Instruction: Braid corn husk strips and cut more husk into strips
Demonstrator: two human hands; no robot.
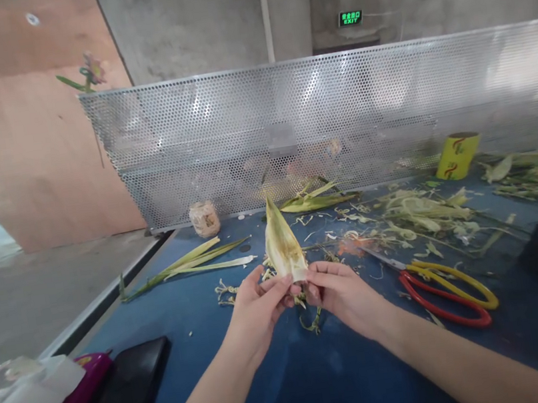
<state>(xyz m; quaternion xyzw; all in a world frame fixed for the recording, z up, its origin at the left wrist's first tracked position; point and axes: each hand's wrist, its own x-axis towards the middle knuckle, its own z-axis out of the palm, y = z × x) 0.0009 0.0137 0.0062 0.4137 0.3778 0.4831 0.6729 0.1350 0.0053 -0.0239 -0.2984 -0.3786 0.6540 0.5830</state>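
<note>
Between my two hands a pale green corn husk stands with its pointed tip up and its cut base down. My left hand pinches the lower left corner of the husk between thumb and fingers. At the lower right corner, my right hand pinches it in the same way. Thin knotted husk strands show below and behind my fingers, lying on the blue tabletop. Whether those strands join the husk I cannot tell.
Scissors with red and yellow handles lie right, near husk scraps. Long husk strips and a jar are left. A yellow can stands before the perforated metal panel. A black tray lies front left.
</note>
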